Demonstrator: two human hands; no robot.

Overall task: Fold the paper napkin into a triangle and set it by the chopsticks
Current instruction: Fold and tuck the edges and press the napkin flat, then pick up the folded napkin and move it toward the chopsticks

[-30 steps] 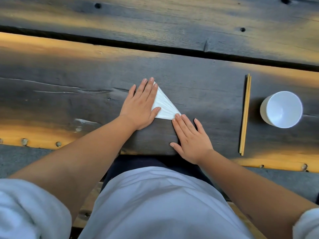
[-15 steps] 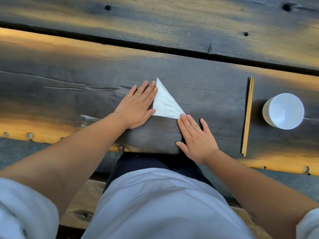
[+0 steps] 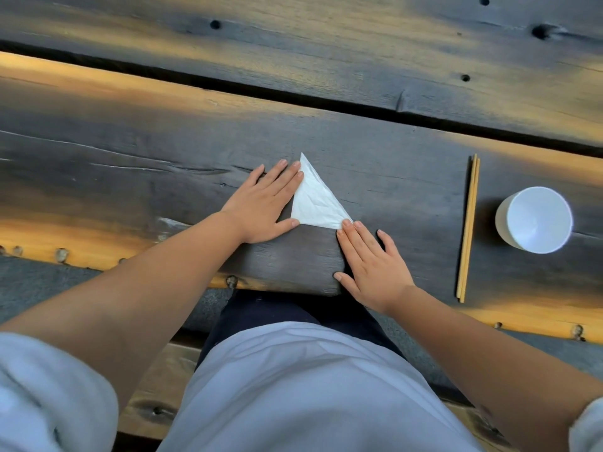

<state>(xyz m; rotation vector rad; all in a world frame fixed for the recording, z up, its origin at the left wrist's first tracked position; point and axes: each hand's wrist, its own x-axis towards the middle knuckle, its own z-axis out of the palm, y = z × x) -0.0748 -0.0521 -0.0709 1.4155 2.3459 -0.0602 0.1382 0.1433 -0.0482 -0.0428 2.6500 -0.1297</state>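
A white paper napkin [image 3: 315, 202], folded into a triangle, lies flat on the dark wooden table [image 3: 130, 177] with its tip pointing away from me. My left hand [image 3: 266, 205] rests flat, fingers together, over the napkin's left edge and hides part of it. My right hand [image 3: 372, 262] lies flat on the table, its fingertips touching the napkin's near right corner. A pair of wooden chopsticks [image 3: 468, 228] lies lengthwise to the right, well apart from the napkin.
A white cup [image 3: 535, 220] stands upright just right of the chopsticks. The table's near edge runs right below my hands, with a bench plank [image 3: 156, 386] under it. A dark gap [image 3: 228, 84] separates the table's planks farther away.
My left hand has slid left off the napkin, uncovering most of the triangle. My right hand has stayed at the near right corner.
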